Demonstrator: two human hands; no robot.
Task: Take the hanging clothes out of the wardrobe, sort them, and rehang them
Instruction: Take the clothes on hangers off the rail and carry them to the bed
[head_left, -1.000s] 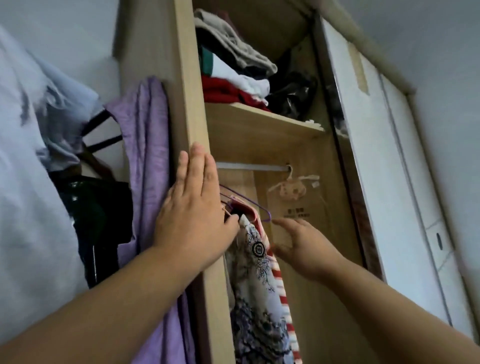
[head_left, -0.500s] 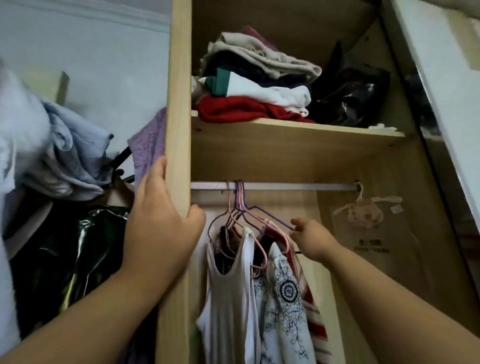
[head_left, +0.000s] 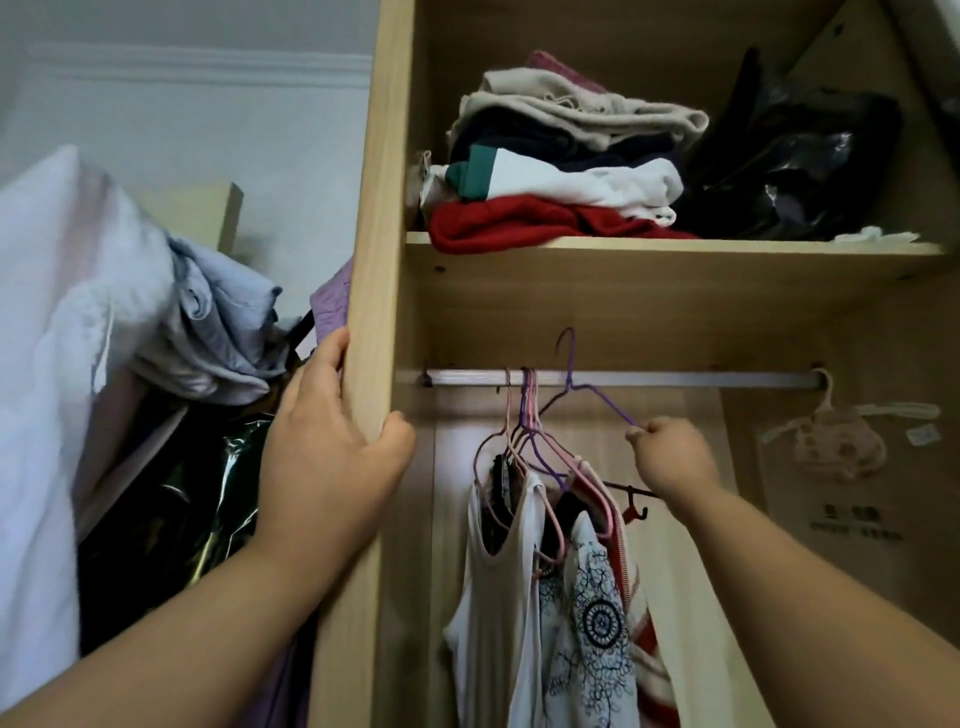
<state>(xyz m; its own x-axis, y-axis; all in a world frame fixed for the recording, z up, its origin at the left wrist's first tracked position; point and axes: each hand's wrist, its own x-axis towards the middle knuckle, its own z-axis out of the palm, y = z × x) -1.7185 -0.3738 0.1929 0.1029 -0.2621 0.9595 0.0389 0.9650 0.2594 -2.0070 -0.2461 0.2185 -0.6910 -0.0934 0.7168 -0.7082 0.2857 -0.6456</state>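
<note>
Nearest us, our left hand grips the wardrobe's side panel, fingers outside and thumb curled round its front edge. Further in, our right hand pinches the arm of a purple hanger, whose hook stands above the rail. The hanging clothes crowd the rail's left end on pink hangers. Above and behind, folded clothes sit stacked on the shelf.

The wardrobe's left panel is gripped by the left hand. A purple hanger is pinched at its right arm by the right hand, and its hook is seen above the rail. Clothes are hung at the rail's left. Folded clothes are stacked on the shelf.
</note>
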